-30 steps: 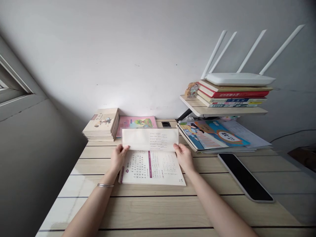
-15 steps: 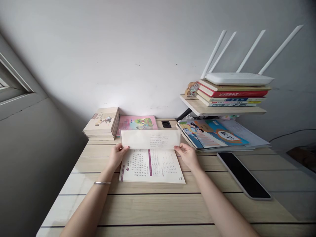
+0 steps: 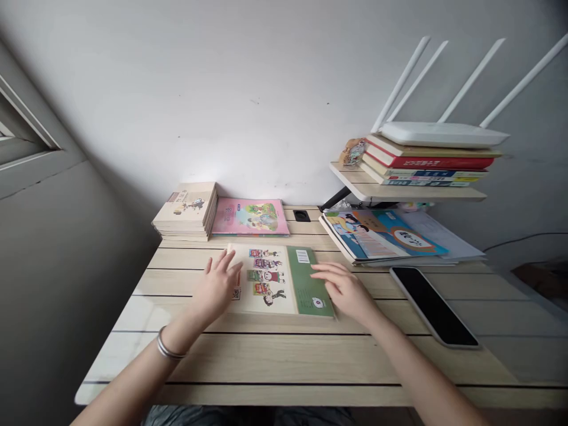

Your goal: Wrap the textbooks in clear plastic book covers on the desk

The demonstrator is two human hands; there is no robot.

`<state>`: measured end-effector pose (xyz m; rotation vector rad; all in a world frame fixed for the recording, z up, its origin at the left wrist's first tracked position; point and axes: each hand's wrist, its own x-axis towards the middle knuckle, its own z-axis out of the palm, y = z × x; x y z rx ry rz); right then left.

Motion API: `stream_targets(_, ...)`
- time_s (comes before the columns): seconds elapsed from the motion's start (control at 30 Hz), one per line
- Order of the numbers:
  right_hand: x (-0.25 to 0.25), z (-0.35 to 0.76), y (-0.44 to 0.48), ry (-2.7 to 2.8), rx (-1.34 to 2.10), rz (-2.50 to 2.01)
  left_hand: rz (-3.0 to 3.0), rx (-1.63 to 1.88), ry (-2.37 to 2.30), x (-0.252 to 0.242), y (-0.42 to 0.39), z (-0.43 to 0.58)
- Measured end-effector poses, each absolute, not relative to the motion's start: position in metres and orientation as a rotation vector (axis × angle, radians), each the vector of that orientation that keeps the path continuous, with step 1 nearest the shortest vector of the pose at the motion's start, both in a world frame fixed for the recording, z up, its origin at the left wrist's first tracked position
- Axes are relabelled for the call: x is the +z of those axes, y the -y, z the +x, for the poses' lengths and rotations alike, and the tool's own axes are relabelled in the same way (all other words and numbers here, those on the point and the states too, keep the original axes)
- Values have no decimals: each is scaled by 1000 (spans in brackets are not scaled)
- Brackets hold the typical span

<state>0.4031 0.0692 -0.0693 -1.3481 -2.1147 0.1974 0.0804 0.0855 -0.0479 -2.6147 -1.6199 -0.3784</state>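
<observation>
A closed book [image 3: 266,290] lies flat on the wooden desk, turned sideways. Its cream cover has small cartoon figures, and a green band with a barcode runs down its right part. My left hand [image 3: 218,287] rests on the book's left edge with fingers spread, and a silver bangle circles that wrist. At the opposite side, my right hand [image 3: 348,289] reaches over the green band with its fingers stretched out. Neither hand grips the book.
Behind the book are a stack of beige books [image 3: 189,210] and a pink book [image 3: 252,217]. To the right lie a blue textbook [image 3: 390,234] on papers and a phone [image 3: 432,305]. A small shelf [image 3: 408,192] overhangs there, carrying books and a white router [image 3: 444,134].
The book was open with both hands holding a raised page; now it is closed, cover up. Both hands have let go and lie flatter. The view has shifted slightly.
</observation>
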Motion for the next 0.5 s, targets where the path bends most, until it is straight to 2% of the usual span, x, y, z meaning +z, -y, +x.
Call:
stream_targets(0.23,-72,302,-44,2418,143,-1441,-2686,-292,1393,-73,-58,143)
stream_targets(0.5,-105,365,-25,2457,-106,-1569,-2615,-331,1416,-89,-49,100)
